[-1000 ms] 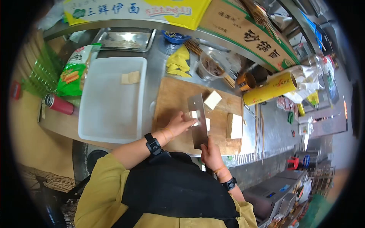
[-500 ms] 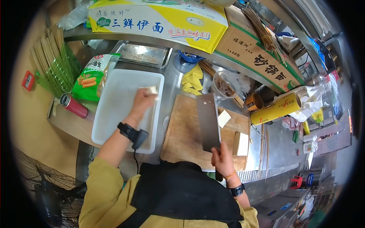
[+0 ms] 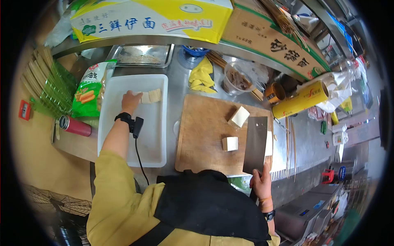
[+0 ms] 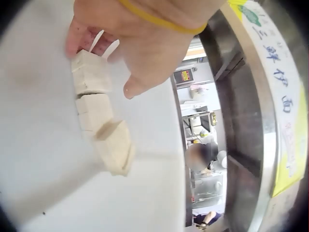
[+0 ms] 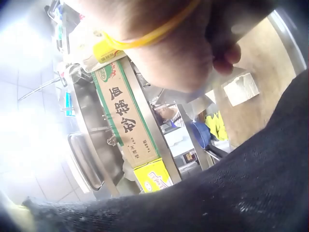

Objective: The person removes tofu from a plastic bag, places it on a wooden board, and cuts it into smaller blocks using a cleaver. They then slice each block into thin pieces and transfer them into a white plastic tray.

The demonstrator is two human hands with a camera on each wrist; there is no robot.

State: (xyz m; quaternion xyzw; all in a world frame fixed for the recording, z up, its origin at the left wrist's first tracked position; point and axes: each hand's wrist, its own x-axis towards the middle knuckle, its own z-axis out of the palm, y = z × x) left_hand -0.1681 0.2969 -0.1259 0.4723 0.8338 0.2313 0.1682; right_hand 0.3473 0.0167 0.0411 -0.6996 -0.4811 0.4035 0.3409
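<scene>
Left grip (image 3: 130,100): relaxed, fingertips on tofu slices (image 4: 96,111) in tray (image 3: 152,135); I'd nudge gently.
Right grip (image 3: 262,182): grasping cleaver (image 3: 255,143), right of tray; hold flat.

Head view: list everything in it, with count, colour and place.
tray: one, white, left of the board
tofu pieces: three, pale, in a row at the tray's far end
board: one, wooden, centre
tofu blocks: two, white, on the board; a third partly hidden by the cleaver
cleaver: one, steel, over the board's right edge
bag: one, green, left of the tray
can: one, red, left of the tray
roll: one, yellow, right of the board
boxes: two, yellow and brown, on the shelf
left hand: touches the end piece
right hand: grips the cleaver
</scene>
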